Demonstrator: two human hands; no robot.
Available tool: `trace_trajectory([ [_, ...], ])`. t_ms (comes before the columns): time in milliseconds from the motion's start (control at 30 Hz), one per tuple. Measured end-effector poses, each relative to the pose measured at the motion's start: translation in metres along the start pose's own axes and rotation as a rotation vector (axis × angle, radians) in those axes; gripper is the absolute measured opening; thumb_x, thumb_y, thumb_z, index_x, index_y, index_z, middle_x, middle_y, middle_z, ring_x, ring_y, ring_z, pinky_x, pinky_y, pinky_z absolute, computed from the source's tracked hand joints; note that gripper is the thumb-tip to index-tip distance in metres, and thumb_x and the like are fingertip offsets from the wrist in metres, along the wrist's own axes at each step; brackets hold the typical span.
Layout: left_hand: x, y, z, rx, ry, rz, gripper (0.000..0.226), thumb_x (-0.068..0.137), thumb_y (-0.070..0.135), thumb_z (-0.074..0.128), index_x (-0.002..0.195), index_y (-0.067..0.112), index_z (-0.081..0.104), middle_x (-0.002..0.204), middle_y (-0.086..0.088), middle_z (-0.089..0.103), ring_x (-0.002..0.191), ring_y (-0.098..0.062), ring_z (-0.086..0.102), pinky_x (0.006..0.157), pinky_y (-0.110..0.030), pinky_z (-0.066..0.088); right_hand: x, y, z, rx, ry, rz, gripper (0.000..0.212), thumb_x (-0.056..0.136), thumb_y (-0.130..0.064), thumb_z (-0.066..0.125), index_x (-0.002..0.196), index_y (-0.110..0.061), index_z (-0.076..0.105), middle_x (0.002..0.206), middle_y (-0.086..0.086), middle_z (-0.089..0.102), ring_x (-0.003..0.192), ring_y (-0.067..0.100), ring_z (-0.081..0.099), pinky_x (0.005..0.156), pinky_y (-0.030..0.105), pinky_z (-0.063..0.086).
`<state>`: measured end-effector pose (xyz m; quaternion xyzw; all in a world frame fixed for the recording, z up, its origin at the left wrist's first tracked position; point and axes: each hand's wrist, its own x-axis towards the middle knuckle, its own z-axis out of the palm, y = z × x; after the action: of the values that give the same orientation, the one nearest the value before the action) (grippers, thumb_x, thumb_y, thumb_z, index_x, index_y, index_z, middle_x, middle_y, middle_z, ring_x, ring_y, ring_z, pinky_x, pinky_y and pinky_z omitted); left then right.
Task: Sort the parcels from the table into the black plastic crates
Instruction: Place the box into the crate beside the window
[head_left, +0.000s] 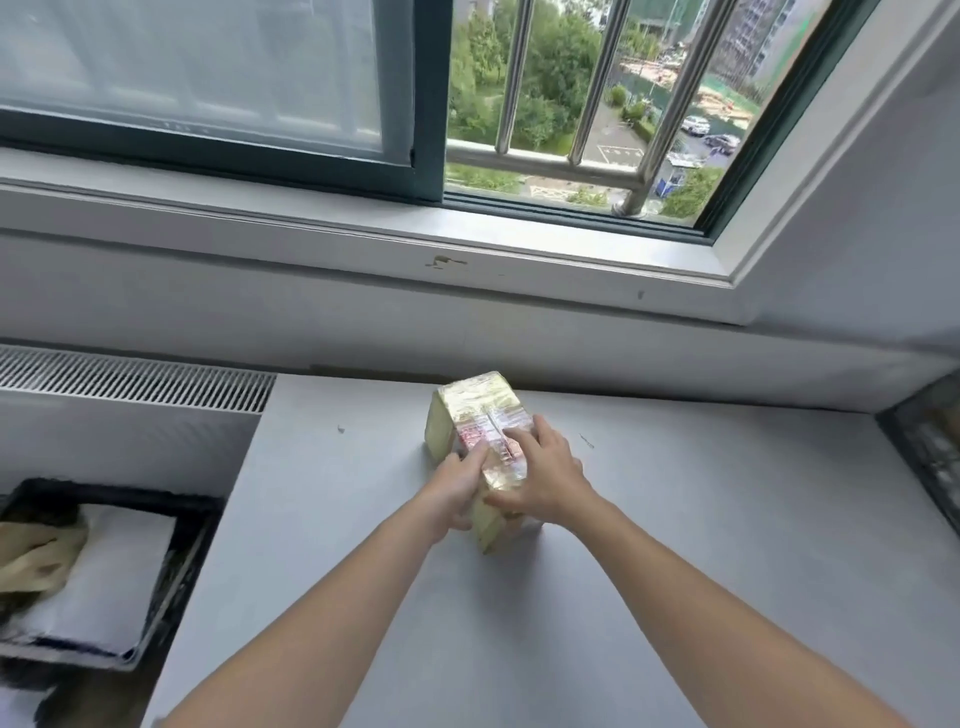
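The left hand (460, 486) and right hand (548, 475) grip 1 yellow parcel (480, 405) from both sides on the grey tabletop (363, 582). 1 black crate (200, 519) sits lower, to its left.

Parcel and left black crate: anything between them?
Head view: the left hand gripping the parcel, then only bare grey table up to the black crate.

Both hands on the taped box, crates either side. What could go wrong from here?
1. The glossy tape-wrapped tan cardboard box looks slick; the left hand and right hand hold only its near end, so it may slip on lifting.
2. The black plastic crate on the left already holds a white flat parcel and a tan bag; the box could land tilted on them.
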<state>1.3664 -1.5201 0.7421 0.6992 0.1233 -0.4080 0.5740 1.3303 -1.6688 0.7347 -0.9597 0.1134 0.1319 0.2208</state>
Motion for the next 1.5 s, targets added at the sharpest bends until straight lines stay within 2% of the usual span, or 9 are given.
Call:
trace_trajectory([
  [133,-0.005,-0.006,0.002,-0.03,0.024,0.013,0.053,0.101,0.049,0.043,0.147,0.024,0.035,0.142,-0.001,0.052,0.121,-0.028,0.057,0.094,-0.053,0.052,0.007,0.011,0.0,0.247,0.041,0.143,0.106,0.072,-0.047,0.083,0.155,-0.023,0.022,0.156,0.003,0.03,0.142,0.026,0.028,0.111,0.038,0.032],
  [267,-0.012,-0.011,0.007,-0.074,0.009,0.051,0.045,0.099,0.039,0.054,0.14,0.026,0.041,0.131,0.004,0.06,0.103,-0.021,0.067,0.064,-0.038,0.058,0.005,0.018,0.004,0.317,-0.003,0.142,0.073,0.072,-0.046,0.083,0.132,-0.023,0.048,0.122,-0.005,0.064,0.107,0.017,0.061,0.09,0.034,0.05],
  [600,-0.016,-0.018,0.028,-0.28,0.023,0.004,0.037,0.092,0.046,0.064,0.124,0.026,0.063,0.109,0.0,0.075,0.091,-0.023,0.073,0.07,-0.04,0.059,-0.01,0.034,-0.002,0.36,0.104,-0.04,0.038,0.09,-0.044,0.064,0.127,-0.039,0.058,0.106,-0.006,0.052,0.085,0.001,0.054,0.071,0.019,0.046],
  [700,-0.012,-0.023,0.024,-0.124,0.21,0.009,0.063,0.085,0.054,0.069,0.136,0.023,0.048,0.127,0.0,0.063,0.104,-0.021,0.062,0.08,-0.038,0.051,-0.014,0.037,0.01,0.461,0.05,-0.104,0.031,0.099,-0.039,0.052,0.129,-0.037,0.061,0.115,-0.003,0.054,0.101,0.008,0.056,0.095,0.034,0.048],
  [933,-0.002,-0.029,0.009,0.045,0.28,0.043,0.091,0.076,0.065,0.071,0.149,0.027,0.032,0.149,-0.004,0.041,0.132,-0.028,0.047,0.107,-0.047,0.042,-0.013,0.034,0.027,0.356,-0.039,-0.037,0.065,0.088,-0.058,0.062,0.145,-0.036,0.042,0.148,-0.003,0.038,0.141,0.021,0.028,0.115,0.042,0.028],
  [1067,-0.006,-0.038,-0.002,-0.076,0.215,0.076,0.069,0.082,0.05,0.074,0.139,0.03,0.043,0.132,0.006,0.058,0.102,-0.011,0.062,0.068,-0.029,0.048,-0.007,0.033,0.03,0.368,-0.103,0.106,0.112,0.073,-0.066,0.073,0.158,-0.026,0.013,0.161,0.002,0.019,0.148,0.023,0.017,0.119,0.045,0.023],
  [1200,-0.014,-0.049,-0.009,-0.189,0.179,0.131,0.049,0.084,0.035,0.075,0.128,0.031,0.054,0.117,0.012,0.067,0.089,-0.004,0.068,0.055,-0.021,0.047,-0.009,0.033,0.029,0.598,-0.23,0.14,0.12,0.076,-0.05,0.081,0.158,-0.021,-0.002,0.157,-0.005,0.031,0.137,0.018,0.041,0.109,0.034,0.037],
  [1400,-0.037,-0.032,-0.022,-0.198,0.09,0.335,0.051,0.076,0.035,0.069,0.126,0.036,0.058,0.118,0.001,0.069,0.088,-0.007,0.07,0.063,-0.026,0.055,-0.02,0.027,-0.003,0.827,-0.067,0.034,0.029,0.089,-0.034,0.07,0.111,-0.043,0.054,0.119,-0.008,0.067,0.088,-0.005,0.068,0.072,0.019,0.057],
  [1500,-0.051,-0.011,-0.023,-0.152,0.014,0.469,0.053,0.082,0.034,0.06,0.134,0.04,0.053,0.126,0.003,0.066,0.109,-0.015,0.067,0.082,-0.036,0.056,-0.026,0.015,-0.036,0.966,0.011,-0.025,0.032,0.088,-0.04,0.068,0.114,-0.052,0.054,0.112,-0.016,0.069,0.095,0.0,0.069,0.07,0.018,0.055],
])
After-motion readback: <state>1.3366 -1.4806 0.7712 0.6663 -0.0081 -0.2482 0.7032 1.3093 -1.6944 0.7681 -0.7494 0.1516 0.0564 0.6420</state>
